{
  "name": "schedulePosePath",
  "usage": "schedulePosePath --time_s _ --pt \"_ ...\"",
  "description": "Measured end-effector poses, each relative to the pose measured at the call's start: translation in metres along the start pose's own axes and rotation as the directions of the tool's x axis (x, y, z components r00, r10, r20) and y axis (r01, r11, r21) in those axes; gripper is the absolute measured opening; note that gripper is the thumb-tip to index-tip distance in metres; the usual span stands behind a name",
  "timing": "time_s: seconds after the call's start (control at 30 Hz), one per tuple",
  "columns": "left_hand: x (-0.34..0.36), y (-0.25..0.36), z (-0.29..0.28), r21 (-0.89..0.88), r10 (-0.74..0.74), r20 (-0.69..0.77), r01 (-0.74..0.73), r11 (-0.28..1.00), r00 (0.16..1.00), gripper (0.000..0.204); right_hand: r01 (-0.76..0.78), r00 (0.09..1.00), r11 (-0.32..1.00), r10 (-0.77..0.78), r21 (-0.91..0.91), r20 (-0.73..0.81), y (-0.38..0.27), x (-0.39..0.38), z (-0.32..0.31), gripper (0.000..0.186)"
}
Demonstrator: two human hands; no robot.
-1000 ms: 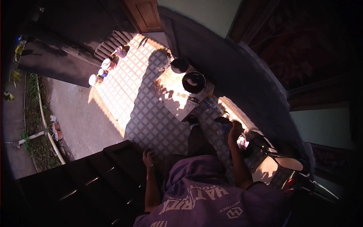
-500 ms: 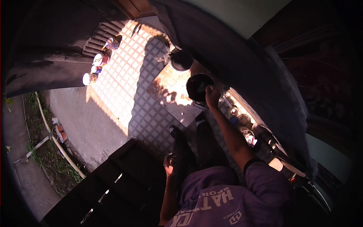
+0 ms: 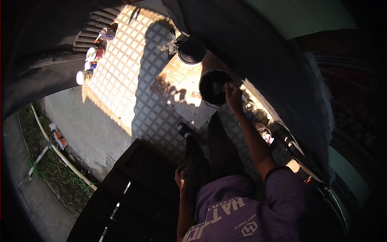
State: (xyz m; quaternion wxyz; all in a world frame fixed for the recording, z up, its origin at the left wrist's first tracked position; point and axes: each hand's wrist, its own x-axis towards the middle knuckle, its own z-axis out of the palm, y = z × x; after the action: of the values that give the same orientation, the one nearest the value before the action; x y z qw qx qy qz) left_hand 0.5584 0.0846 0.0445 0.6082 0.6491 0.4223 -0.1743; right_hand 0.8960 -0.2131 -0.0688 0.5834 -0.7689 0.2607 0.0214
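Observation:
A round black bucket stands on a patch of brown and pale boards or tiles ahead of my feet. At its right rim is my right hand, fingers closed and reaching just over the edge. What they grip is too dark to make out; a faint pale shape shows inside the bucket beside them. My left hand hangs by my left leg, its fingers loosely curled, with nothing visible in it. Farther off, a second round black container stands beside a dark bag-like bundle.
Small metal pots and bowls line the wall on the right. At left, paint tubs stand along the edge of the sunlit tiled floor. A dark slatted bench lies at near left; a pale pipe runs beyond the concrete.
The view has shifted and come somewhat closer to the floor. My right hand keeps its place at the bucket's rim. My left hand stays beside my leg.

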Motion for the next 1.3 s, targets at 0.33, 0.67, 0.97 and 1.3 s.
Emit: schedulePosePath --time_s 0.33,0.67,0.97,1.3 --pt "0.007 0.014 0.012 -0.005 0.029 0.015 -0.029 1.000 0.999 0.035 0.149 0.985 0.967 -0.164 -0.206 -0.057 0.057 0.020 0.063 0.025" --pt "0.012 0.014 0.012 0.079 -0.016 -0.050 0.020 0.997 0.999 0.034 -0.163 0.986 0.881 0.133 0.445 0.098 0.016 -0.006 -0.019 0.034" --pt "0.010 0.004 0.014 0.034 0.050 -0.039 -0.049 0.998 0.998 0.033 0.158 0.986 0.973 -0.166 0.171 0.034 0.033 0.000 0.017 0.027" --pt "0.007 -0.012 0.016 -0.072 -0.061 -0.078 0.056 0.996 0.995 0.035 0.035 0.998 0.990 -0.043 0.138 0.052 0.052 0.018 0.040 0.025"
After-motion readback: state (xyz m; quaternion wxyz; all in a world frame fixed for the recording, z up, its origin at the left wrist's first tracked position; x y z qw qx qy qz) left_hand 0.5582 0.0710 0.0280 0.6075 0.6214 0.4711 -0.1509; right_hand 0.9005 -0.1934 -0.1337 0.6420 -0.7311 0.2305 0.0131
